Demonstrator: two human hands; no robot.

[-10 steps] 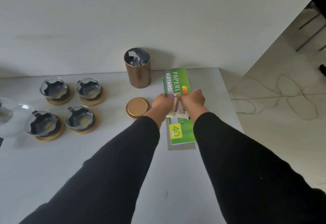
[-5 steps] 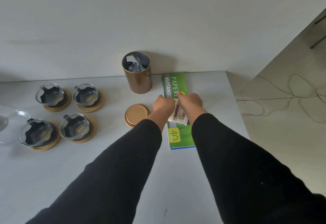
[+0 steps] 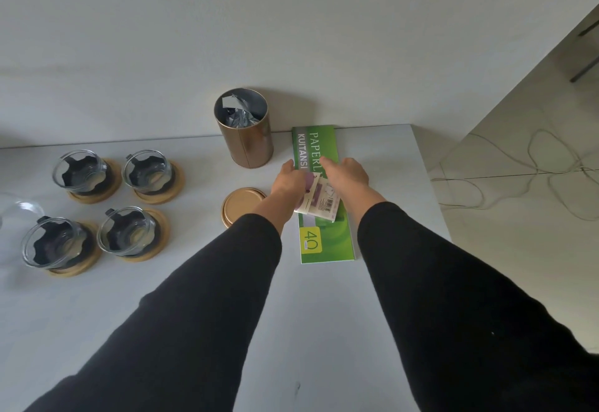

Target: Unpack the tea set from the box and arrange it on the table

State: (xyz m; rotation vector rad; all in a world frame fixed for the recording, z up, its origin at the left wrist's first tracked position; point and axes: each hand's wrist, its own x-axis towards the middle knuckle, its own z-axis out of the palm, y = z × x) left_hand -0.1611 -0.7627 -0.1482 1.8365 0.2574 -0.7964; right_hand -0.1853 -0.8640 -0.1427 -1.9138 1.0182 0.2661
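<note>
Both hands over the green paper receipt book (image 3: 324, 236) at the tabletop (image 3: 201, 288) rear edge: left hand (image 3: 289, 181) and right hand (image 3: 346, 175) pinching a small white-and-purple printed paper packet (image 3: 319, 204) between them. Light, thin, floppy, easily torn, best held by its edges. Four fragile glass cups on round wooden coasters (image 3: 107, 207) at left, near the open copper tin (image 3: 244, 129) and its flat lid (image 3: 241, 205)

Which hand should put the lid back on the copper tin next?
Left, probably. The left hand is right beside the lid and nearer the open tin. The right hand is farther off, over the green booklet.
</note>
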